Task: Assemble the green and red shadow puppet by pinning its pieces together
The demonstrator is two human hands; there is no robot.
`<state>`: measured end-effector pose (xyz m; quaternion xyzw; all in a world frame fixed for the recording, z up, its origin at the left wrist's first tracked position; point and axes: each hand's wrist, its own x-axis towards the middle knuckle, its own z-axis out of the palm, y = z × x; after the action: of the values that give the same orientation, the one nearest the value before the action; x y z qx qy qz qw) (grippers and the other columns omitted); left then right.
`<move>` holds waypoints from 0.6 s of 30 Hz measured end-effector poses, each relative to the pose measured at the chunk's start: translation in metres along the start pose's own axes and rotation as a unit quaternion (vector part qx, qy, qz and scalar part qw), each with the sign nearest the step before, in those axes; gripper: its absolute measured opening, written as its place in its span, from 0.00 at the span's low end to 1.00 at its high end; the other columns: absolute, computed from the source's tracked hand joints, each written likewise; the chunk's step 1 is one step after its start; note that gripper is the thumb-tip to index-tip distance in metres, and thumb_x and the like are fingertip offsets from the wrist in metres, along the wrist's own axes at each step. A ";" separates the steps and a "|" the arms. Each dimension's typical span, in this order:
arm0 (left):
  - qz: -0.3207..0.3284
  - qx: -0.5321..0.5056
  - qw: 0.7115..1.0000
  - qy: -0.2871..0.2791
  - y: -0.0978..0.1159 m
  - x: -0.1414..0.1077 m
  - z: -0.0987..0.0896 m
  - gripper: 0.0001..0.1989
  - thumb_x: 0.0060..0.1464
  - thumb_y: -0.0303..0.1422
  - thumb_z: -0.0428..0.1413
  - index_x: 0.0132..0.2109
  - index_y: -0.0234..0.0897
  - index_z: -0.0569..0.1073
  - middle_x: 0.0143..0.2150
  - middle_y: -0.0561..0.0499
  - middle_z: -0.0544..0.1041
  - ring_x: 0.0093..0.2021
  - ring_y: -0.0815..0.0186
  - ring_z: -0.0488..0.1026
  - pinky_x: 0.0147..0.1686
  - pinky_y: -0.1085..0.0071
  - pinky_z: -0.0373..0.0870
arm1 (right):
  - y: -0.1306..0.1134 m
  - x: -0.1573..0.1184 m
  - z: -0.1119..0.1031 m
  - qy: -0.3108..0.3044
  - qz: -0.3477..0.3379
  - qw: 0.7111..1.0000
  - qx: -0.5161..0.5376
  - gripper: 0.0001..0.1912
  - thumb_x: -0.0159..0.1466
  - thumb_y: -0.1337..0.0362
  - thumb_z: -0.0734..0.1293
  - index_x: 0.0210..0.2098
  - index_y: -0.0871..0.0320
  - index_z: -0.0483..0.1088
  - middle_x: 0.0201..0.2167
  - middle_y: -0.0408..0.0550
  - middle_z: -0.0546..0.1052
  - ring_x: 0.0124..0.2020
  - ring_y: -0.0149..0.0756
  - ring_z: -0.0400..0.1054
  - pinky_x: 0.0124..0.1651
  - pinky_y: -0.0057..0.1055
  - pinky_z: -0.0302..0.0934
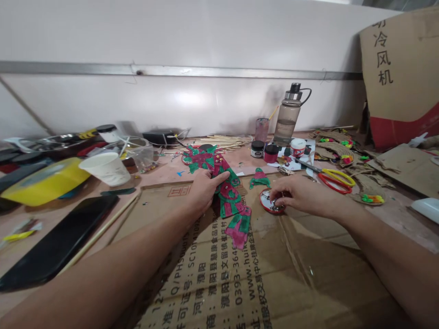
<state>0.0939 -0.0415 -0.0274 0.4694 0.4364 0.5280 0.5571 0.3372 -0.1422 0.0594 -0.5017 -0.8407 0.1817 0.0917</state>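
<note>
The left hand (203, 189) pinches the upper part of the figure (231, 208), a jointed red-and-green shape lying over the cardboard (284, 265), while the right hand (297, 194) has its thumb and fingers drawn close together in the dish (261, 202). Working well here probably means keeping the left grip light but flat, so the joints don't twist, and using only the right fingertips to single out one of the metal bits (279, 209) without spilling the rest. It would also help to leave the dish this near the figure, and the loose piece (259, 178) just beyond it unbent. Whether the right fingers hold a bit, I cannot tell; they cover part of the dish, and its contents are too small to make out singly. The left hand hides some of the figure's middle. Farther out on the desk (161, 170), the scissors (338, 178) partly overlap other clutter, and both forearms run out of view.
</note>
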 end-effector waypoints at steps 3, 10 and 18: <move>0.003 -0.001 1.000 0.002 -0.004 0.002 -0.002 0.19 0.31 0.35 0.71 0.22 0.37 0.66 0.19 0.56 0.68 0.20 0.68 0.69 0.18 0.74 0.66 | 0.001 0.002 0.005 0.047 0.014 0.999 0.014 0.07 0.61 0.68 0.65 0.34 0.56 0.77 0.34 0.46 0.80 0.34 0.35 0.71 0.38 0.29 0.61; 0.004 0.010 1.000 -0.019 -0.003 0.001 -0.001 0.18 0.32 0.37 0.70 0.23 0.36 0.67 0.19 0.56 0.68 0.19 0.69 0.68 0.18 0.75 0.64 | 0.009 0.006 0.009 0.162 0.039 0.986 0.001 0.08 0.62 0.67 0.64 0.33 0.55 0.76 0.34 0.45 0.80 0.35 0.36 0.71 0.40 0.29 0.62; 0.000 -0.011 1.000 0.006 -0.002 0.000 0.004 0.20 0.31 0.34 0.71 0.22 0.37 0.66 0.18 0.57 0.65 0.19 0.69 0.67 0.16 0.75 0.61 | 0.004 0.009 0.010 0.177 0.027 0.984 -0.003 0.08 0.62 0.67 0.64 0.35 0.54 0.76 0.35 0.46 0.80 0.37 0.37 0.72 0.40 0.31 0.63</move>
<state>0.0984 -0.0417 -0.0282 0.4599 0.4345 0.5355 0.5594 0.3324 -0.1345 0.0484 -0.5486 -0.7979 0.0901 0.2330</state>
